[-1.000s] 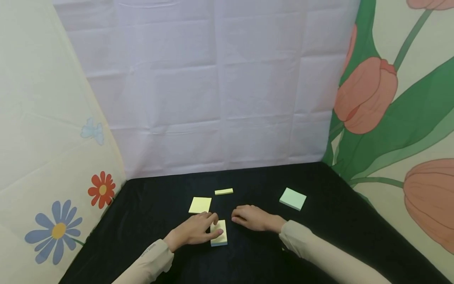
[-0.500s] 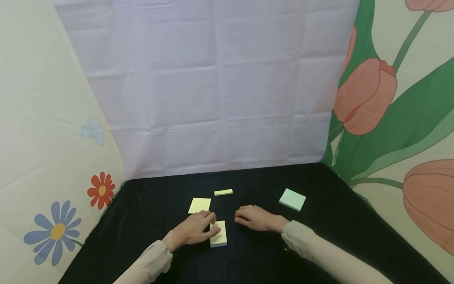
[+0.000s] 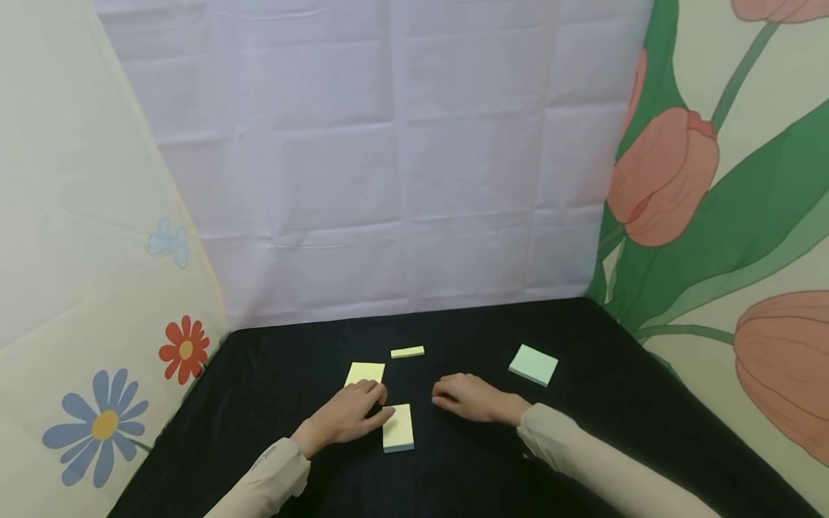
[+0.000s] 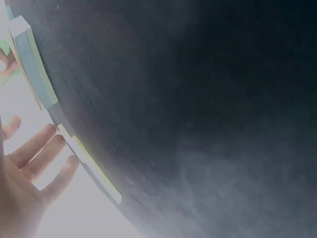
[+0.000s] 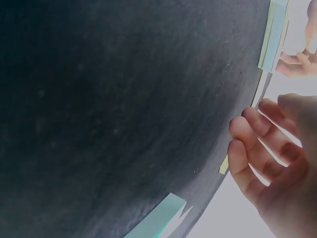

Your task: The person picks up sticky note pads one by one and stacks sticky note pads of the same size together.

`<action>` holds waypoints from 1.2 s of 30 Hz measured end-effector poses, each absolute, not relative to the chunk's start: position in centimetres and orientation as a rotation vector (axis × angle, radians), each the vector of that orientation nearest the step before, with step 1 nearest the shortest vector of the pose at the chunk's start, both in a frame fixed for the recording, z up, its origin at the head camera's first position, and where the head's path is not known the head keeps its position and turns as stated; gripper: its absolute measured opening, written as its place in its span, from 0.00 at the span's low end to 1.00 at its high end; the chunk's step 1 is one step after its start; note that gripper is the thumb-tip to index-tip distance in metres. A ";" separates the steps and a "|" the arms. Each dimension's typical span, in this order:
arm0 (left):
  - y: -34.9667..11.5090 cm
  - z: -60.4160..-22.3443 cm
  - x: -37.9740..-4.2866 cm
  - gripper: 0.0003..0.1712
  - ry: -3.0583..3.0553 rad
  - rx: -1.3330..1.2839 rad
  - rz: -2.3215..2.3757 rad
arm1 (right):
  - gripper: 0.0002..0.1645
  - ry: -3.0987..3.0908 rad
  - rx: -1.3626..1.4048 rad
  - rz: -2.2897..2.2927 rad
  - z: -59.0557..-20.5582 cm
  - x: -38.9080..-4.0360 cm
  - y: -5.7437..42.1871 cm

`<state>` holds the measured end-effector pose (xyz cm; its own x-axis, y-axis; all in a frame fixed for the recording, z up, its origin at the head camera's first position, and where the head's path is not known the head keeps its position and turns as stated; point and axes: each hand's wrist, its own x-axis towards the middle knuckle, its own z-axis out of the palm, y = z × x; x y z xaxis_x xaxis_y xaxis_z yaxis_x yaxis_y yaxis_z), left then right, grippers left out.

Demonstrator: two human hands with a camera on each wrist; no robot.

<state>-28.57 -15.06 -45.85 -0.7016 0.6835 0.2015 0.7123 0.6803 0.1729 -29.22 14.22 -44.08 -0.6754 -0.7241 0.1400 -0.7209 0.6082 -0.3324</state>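
Note:
A thick stack of sticky notes [image 3: 399,432], pale yellow on top with a blue layer low in its side, lies on the black cloth. My left hand [image 3: 342,416] hovers at its left, thumb over its edge and fingers spread with nothing between them. Those fingers overlap the front of a square yellow sticky note pad [image 3: 365,372]. In the left wrist view, the stack's layered side [image 4: 37,69] shows beyond the fingers [image 4: 59,178]. My right hand [image 3: 471,397] is to the right of the stack, fingers loosely bent and holding nothing.
A narrow yellow sticky note pad [image 3: 407,352] lies farther back, and a light green pad [image 3: 534,365] at the right. A small yellow-green bit [image 3: 526,455] peeks out under the right sleeve. A white curtain [image 3: 401,180] hangs behind the black-covered table [image 3: 466,475].
My left hand has drawn back leftward, its thumb uncovering more of the stack's top. The right hand has shifted slightly right. The pads stay in place.

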 end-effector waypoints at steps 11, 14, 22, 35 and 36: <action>-15.6 -45.8 -29.0 0.17 -2.720 -1.113 -0.292 | 0.04 2.849 -1.316 -0.558 -44.1 -29.2 15.2; -15.8 -45.9 -29.1 0.17 -2.711 -1.119 -0.288 | 0.02 2.857 -1.351 -0.512 -43.9 -29.2 15.6; -15.9 -46.0 -29.7 0.19 -2.711 -1.115 -0.276 | 0.04 2.854 -1.408 -0.435 -43.5 -28.7 17.1; -15.5 -46.1 -30.7 0.10 -2.592 -1.163 -0.268 | 0.03 2.817 -1.447 -0.375 -43.4 -28.5 18.8; -15.4 -46.1 -30.8 0.09 -2.590 -1.160 -0.268 | 0.03 2.818 -1.448 -0.370 -43.3 -28.5 18.9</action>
